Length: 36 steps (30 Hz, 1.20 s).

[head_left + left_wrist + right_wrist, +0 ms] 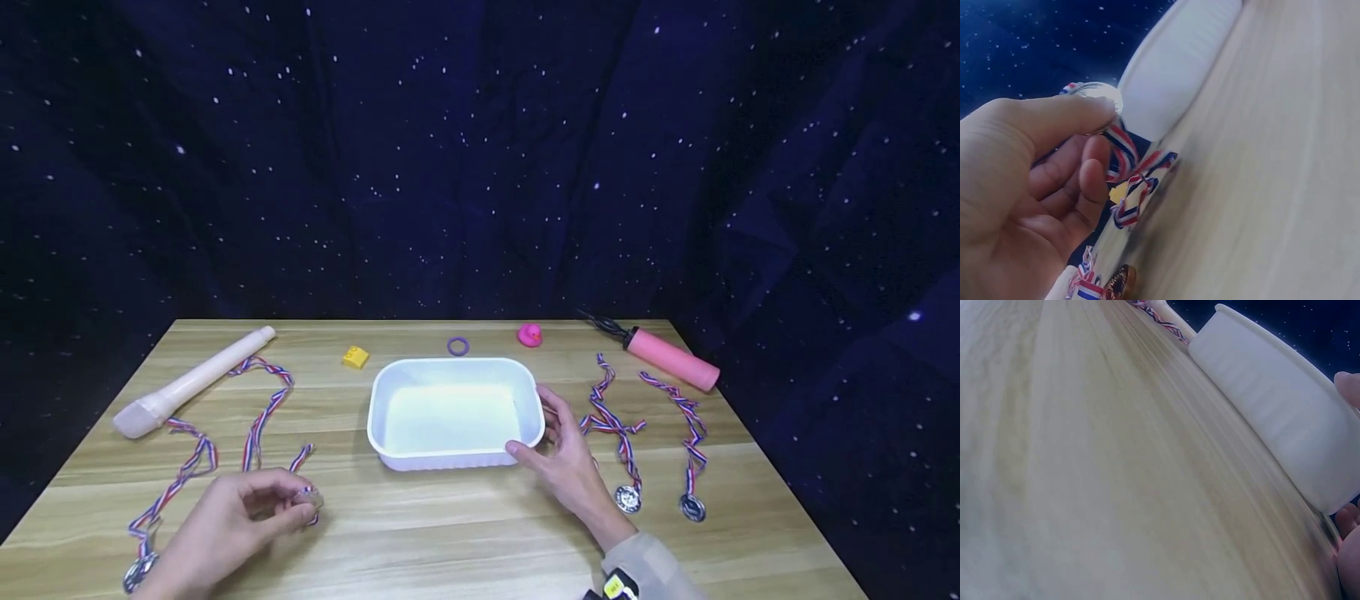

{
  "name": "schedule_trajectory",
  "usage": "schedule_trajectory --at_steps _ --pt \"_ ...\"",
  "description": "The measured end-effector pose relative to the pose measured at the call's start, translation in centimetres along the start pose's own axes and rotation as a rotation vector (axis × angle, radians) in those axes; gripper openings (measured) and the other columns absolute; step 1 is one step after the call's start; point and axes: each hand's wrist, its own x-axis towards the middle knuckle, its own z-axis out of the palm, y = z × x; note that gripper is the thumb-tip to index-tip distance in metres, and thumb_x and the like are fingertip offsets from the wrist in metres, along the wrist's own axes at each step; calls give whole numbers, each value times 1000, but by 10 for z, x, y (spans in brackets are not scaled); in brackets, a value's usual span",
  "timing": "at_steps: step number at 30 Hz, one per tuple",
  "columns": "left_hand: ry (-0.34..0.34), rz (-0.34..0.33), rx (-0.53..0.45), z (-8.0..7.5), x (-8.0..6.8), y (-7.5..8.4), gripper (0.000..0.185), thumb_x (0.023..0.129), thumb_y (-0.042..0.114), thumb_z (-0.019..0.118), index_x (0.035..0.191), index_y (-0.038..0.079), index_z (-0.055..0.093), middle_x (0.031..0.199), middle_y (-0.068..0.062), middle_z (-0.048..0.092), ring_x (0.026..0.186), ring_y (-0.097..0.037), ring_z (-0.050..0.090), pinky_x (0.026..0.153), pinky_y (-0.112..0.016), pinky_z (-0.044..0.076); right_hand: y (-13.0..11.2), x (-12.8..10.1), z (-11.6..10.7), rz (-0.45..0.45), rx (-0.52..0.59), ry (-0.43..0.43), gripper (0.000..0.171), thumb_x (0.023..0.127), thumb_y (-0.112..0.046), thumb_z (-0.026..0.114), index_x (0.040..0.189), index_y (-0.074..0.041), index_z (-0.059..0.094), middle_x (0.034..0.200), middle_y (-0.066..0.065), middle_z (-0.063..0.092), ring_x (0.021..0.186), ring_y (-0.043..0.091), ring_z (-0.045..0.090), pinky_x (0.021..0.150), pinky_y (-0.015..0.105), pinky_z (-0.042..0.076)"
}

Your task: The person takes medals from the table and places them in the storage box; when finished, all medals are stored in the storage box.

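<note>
My left hand (236, 521) pinches a silver medal (1100, 97) between thumb and fingers, above the near left part of the table. Its red, white and blue ribbon (1125, 153) hangs down past the fingers. A white plastic basin (453, 460) with nothing inside stands in the middle of the table. My right hand (566, 458) grips the basin's front right corner, thumb over the rim and fingers along the right side. In the right wrist view only the thumb (1349, 387) and some fingertips show, at the right edge.
Another ribboned medal (139, 573) lies by my left wrist. Two silver medals, one (627, 498) and another (693, 507), lie right. Along the back are a white stick (202, 375), yellow block (356, 357), purple ring (458, 346), pink duck (529, 335) and pink pump (671, 357).
</note>
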Motion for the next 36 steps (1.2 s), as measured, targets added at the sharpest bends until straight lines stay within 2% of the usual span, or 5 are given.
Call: schedule_trajectory --at_steps 3,9,18,26,36 --pt "36 -38 -68 -1 0 5 18 92 3 89 105 14 83 99 0 83 83 -13 79 73 -25 66 0 0 0 6 -2 -1 104 87 -11 96 170 -5 34 167 15 51 149 34 54 127 35 45" --pt "66 -27 -129 -6 0 9 17 96 -6 82 111 1 80 102 -7 84 84 -14 82 73 -30 69 0 -1 -1 19 -10 5 103 87 -11 96 171 -7 35 165 15 53 147 34 56 123 33 47" --pt "55 -30 -183 -17 14 26 16 101 -3 78 117 -3 77 106 -12 84 88 -22 84 75 -37 70 0 -1 0 7 -3 10 102 87 -9 96 170 -7 37 164 16 54 144 34 58 116 28 51" --pt "80 13 -106 -31 44 52 14 103 0 77 117 -1 78 104 -5 84 88 -18 83 78 -29 69 0 -1 2 8 -8 15 102 87 -12 96 170 -7 37 163 15 55 143 34 58 114 27 52" --pt "131 128 -137 -43 98 96 15 101 -5 78 116 -5 77 104 -4 84 89 -15 83 78 -31 69 0 0 0 10 -23 11 103 86 -14 97 170 -8 37 164 13 54 145 32 57 116 26 52"
